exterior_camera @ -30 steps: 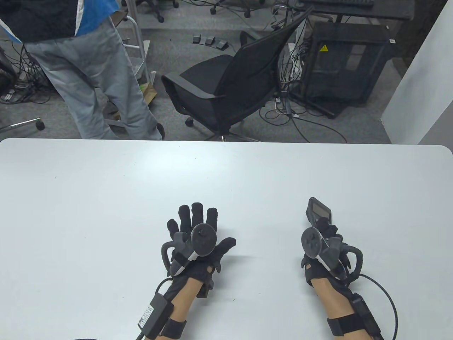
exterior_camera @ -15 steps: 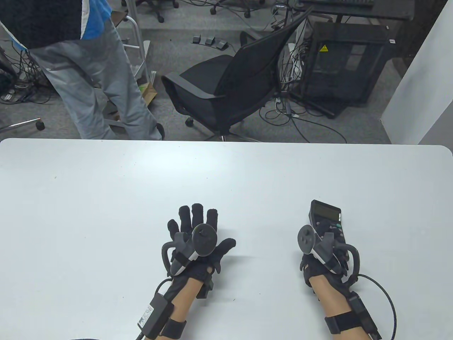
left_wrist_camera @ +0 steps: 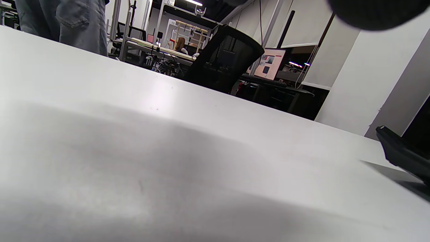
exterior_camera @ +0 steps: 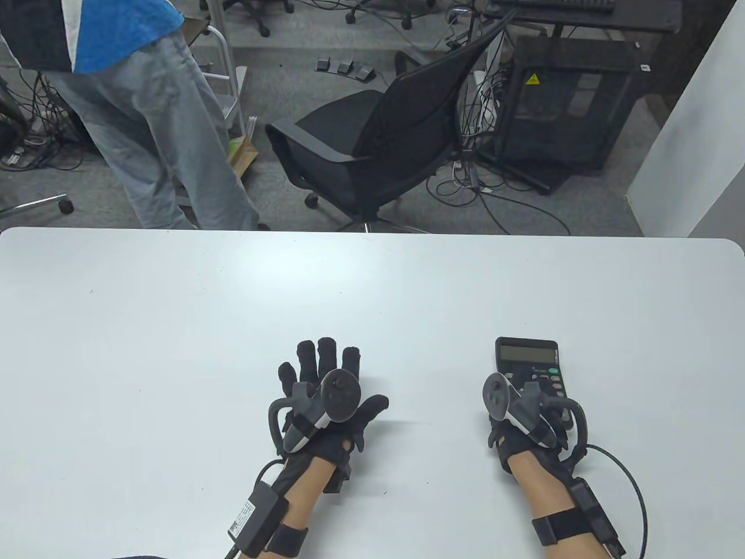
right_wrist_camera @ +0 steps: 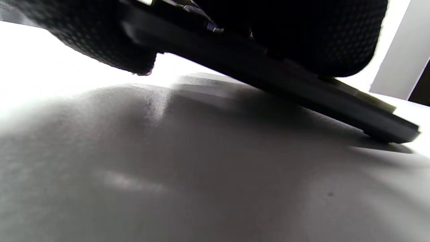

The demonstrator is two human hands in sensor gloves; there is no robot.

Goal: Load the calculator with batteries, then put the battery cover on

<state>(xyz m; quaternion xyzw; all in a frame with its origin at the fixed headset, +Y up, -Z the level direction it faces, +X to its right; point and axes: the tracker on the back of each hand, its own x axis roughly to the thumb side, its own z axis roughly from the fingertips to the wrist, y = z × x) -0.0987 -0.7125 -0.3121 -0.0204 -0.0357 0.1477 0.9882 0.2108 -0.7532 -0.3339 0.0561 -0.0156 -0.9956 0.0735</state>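
The smooth white desk (exterior_camera: 174, 349) has rounded corners. At its five o'clock lies the flat black calculator (exterior_camera: 527, 355), display up. The right hand (exterior_camera: 532, 416) grips its near end; the right wrist view alone shows it tilted, far edge touching. At six o'clock the left hand (exterior_camera: 326, 402) rests spread flat.

Beyond the white table (exterior_camera: 372, 279), a black office chair (exterior_camera: 372, 145) stands on grey carpet (exterior_camera: 279, 64).

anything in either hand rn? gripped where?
Right hand holds the calculator by its lower, keypad end, display side up and the near end lifted off the table. Left hand holds nothing, fingers spread.
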